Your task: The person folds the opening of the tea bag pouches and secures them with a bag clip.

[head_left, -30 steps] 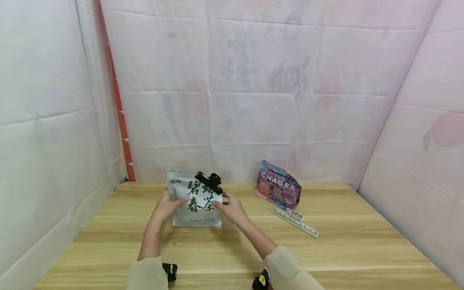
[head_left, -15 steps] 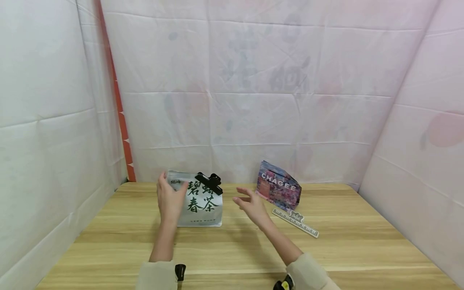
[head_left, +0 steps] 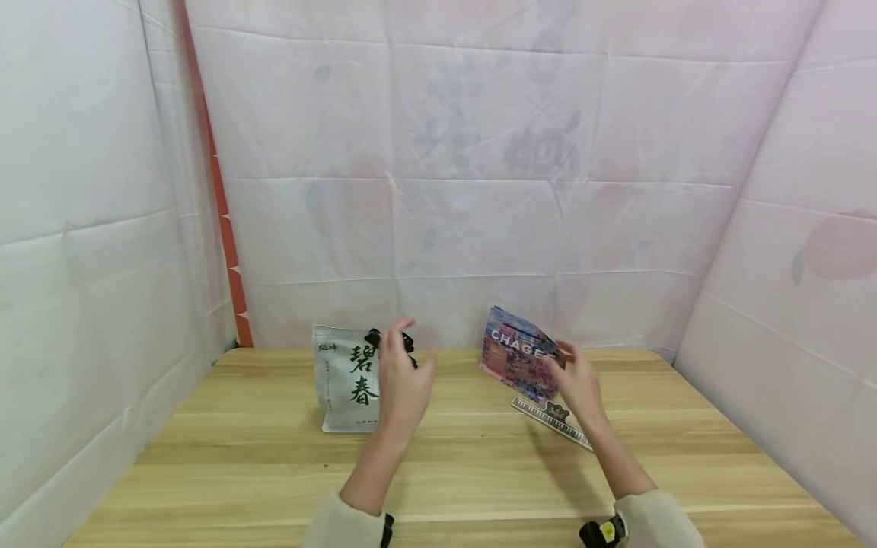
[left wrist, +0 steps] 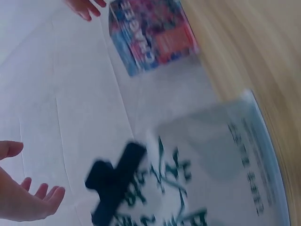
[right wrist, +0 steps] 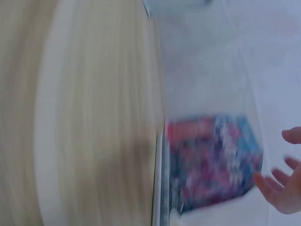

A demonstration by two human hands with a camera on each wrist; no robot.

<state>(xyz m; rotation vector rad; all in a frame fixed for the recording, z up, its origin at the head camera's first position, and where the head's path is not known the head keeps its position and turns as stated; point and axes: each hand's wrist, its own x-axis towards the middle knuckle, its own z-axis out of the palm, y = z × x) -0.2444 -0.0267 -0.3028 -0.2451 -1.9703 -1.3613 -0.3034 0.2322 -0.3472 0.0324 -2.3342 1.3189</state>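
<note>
Simultaneously, my left hand (head_left: 406, 387) hangs loosely spread before the silver pouch (head_left: 342, 384) on the counter (head_left: 466, 479), while my right hand (head_left: 581, 390), fingers relaxed, is beside the CHAGEE package (head_left: 510, 358) (touching or not, I cannot tell).

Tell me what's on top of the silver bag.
A black clip sits slantwise across a top corner of the silver bag. In the head view the left grip covers part of it and the bag's right side; the surface beneath the clip is hidden too.
</note>
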